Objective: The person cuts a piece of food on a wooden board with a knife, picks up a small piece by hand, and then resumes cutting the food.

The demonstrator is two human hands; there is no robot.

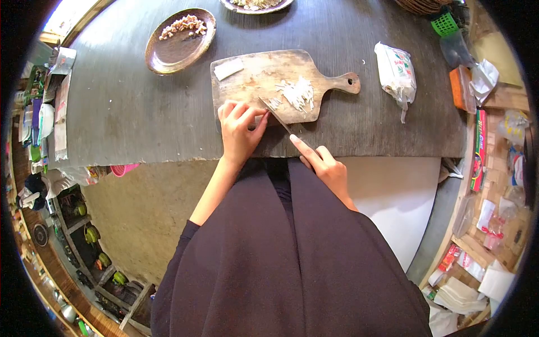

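A wooden cutting board (258,64) with a handle lies near the table's front edge. My right hand (323,165) grips a knife (279,120), its index finger stretched along the knife toward the blade. The blade slants up and left over the board's front edge. On the board's front left part, my left hand (240,128) is closed with bent fingers beside the blade; whatever it pinches is hidden. Thin white strips (297,94) lie piled right of the blade, with a few smaller bits (274,103) close to it. A white block (228,69) sits at the board's back left corner.
A brown plate (178,55) with small chopped pieces (184,26) stands behind the board, and another plate (257,10) is at the far edge. Right of the board lies a white plastic packet (396,73). An orange sponge-like item (461,90) and a green basket (444,25) are farther right.
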